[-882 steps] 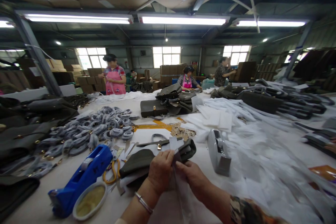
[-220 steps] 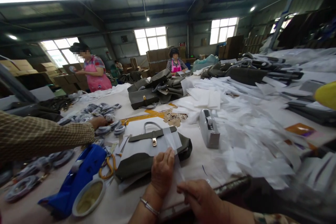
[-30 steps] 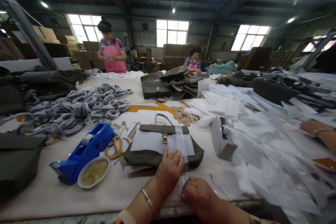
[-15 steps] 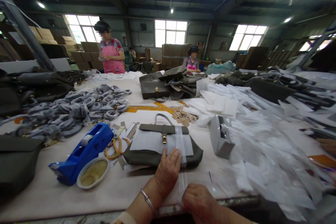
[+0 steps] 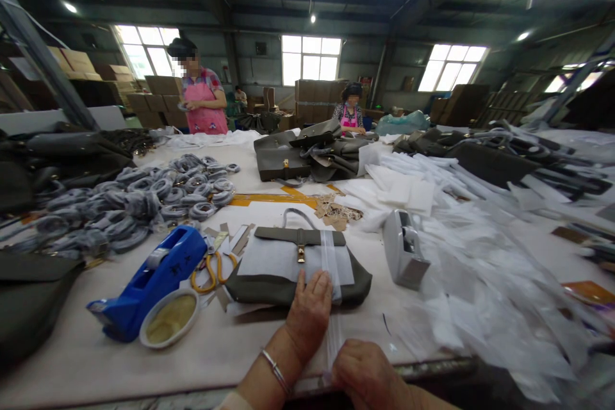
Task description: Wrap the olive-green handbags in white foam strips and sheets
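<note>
A dark olive handbag (image 5: pixel 355 282) lies in front of me, its flap, gold clasp and handle facing up. White sheet (image 5: pixel 269 259) material covers part of its front under the flap. A clear plastic strip (image 5: pixel 330 253) runs over the bag's right half and down toward the table edge. My left hand (image 5: pixel 311 307) rests with fingers stretched out on the lower front of the bag, beside the strip. Near the table edge my right hand (image 5: pixel 365 368) is closed on the strip's lower end. The fingertips of that hand are mostly hidden.
Left of the bag are a blue tape dispenser (image 5: pixel 158 275), a white bowl (image 5: pixel 169 319) and yellow-handled scissors (image 5: pixel 207 272). A grey tape dispenser (image 5: pixel 404 250) stands right, beside heaped white packing sheets (image 5: pixel 480 282). Wrapped straps (image 5: pixel 144 198) and more bags (image 5: pixel 307 157) lie behind. Two people work across the table.
My hands and the bag hold nearly the same positions; the view has shifted slightly. At the right edge, another person's hand has left view and dark pieces there have moved.
</note>
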Demonstrator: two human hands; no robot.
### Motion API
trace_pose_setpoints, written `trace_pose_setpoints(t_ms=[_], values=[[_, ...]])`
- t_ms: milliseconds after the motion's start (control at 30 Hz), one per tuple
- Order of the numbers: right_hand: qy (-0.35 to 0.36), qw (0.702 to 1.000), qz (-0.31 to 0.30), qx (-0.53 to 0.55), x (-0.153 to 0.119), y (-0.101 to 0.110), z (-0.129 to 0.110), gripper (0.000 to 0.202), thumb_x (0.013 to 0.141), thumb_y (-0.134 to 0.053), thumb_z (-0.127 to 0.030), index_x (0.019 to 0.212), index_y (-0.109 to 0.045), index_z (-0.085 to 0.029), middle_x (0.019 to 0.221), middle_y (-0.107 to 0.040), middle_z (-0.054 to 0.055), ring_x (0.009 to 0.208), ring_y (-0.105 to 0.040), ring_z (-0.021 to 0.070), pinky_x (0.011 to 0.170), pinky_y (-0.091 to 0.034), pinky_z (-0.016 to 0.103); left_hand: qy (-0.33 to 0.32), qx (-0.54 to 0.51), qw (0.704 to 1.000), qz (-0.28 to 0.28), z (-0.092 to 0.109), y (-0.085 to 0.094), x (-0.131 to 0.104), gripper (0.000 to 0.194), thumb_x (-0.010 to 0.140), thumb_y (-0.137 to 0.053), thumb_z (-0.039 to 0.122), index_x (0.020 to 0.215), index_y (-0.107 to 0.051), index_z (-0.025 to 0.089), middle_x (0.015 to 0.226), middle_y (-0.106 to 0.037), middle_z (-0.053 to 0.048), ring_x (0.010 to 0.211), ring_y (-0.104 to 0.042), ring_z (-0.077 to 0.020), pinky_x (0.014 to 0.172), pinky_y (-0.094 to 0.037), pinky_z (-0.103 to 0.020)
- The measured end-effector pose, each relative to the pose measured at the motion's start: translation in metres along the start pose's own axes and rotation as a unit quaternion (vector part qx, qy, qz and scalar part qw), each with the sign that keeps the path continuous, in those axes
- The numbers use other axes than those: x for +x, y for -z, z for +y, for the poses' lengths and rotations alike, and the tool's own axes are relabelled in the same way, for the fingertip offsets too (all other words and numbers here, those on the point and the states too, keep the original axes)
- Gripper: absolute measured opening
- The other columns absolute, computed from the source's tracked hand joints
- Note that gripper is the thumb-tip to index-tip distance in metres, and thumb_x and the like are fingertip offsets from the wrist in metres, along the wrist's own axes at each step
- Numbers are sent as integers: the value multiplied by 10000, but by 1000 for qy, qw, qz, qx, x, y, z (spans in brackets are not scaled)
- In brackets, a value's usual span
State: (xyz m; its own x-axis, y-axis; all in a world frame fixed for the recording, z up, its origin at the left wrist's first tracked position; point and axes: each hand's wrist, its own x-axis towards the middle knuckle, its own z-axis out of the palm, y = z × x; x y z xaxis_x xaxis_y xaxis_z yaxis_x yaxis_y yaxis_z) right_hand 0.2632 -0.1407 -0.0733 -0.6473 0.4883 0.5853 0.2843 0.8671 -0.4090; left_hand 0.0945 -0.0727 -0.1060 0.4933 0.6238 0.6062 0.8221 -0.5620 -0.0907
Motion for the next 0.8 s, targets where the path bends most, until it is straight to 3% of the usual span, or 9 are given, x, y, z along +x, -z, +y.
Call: trace_pose_setpoints(t_ms=[100,167,267,367,467,500,600,667,800], values=[[-29,999,20,24,10,9,-3,325,1015,-362,-227,738,-532,-218,604,-586,6,560,-521,143,536,-347,279,12,-22,1000,-17,-2,0,1,392,982,-375,106,1290,-612,153,1315,-643,-130,1296,-537,-268,1155,-391,-593],[-91,994,34,40,23,20,0,332,1018,-418,-257,713,-540,-211,621,-585,-2,572,-511,134,557,-352,271,21,-58,998,-21,-4,4,5,377,950,-422,106,1263,-623,167,1251,-665,-117,1246,-556,-271,1138,-414,-575],[-200,974,43,102,51,40,16,353,992,-523,-326,665,-552,-196,613,-555,-15,578,-488,126,566,-364,256,53,-158,985,-36,-6,20,13,396,848,-550,150,1235,-625,187,1222,-650,-111,1214,-540,-294,1149,-400,-570],[-294,934,49,196,80,54,43,369,961,-558,-410,677,-606,-179,647,-585,2,622,-516,142,595,-407,259,84,-257,960,-73,-8,43,24,521,710,-616,150,1228,-623,202,1207,-613,-122,1192,-516,-317,1155,-368,-593],[-337,905,54,252,101,58,69,393,907,-607,-479,660,-608,-173,641,-583,5,638,-510,150,606,-410,270,98,-301,946,-70,-10,54,32,252,812,-585,196,1041,-689,212,1081,-618,-111,1085,-538,-292,1034,-452,-545],[-341,903,55,257,106,57,76,405,883,-631,-495,637,-590,-175,622,-563,-2,630,-493,146,600,-398,270,104,-306,944,-66,-11,54,33,165,876,-543,212,934,-698,212,1025,-620,-102,1039,-545,-276,978,-473,-515],[-369,889,44,269,114,56,94,423,830,-672,-538,629,-598,-173,606,-550,-10,623,-470,143,601,-378,276,134,-306,941,-57,-12,47,35,300,955,-475,216,705,-640,194,894,-602,-81,932,-542,-240,868,-480,-455],[-386,878,31,281,116,54,105,408,813,-682,-553,694,-664,-163,664,-608,8,669,-515,160,647,-406,292,159,-305,938,-48,-11,42,36,285,932,-522,201,658,-599,187,858,-589,-71,909,-537,-232,845,-476,-441],[-381,891,45,242,112,47,126,374,776,-676,-534,682,-673,-172,794,-650,33,798,-576,197,766,-457,323,213,-323,922,-21,-8,35,39,232,871,-583,130,648,-567,188,796,-584,-43,855,-545,-216,834,-477,-434]])
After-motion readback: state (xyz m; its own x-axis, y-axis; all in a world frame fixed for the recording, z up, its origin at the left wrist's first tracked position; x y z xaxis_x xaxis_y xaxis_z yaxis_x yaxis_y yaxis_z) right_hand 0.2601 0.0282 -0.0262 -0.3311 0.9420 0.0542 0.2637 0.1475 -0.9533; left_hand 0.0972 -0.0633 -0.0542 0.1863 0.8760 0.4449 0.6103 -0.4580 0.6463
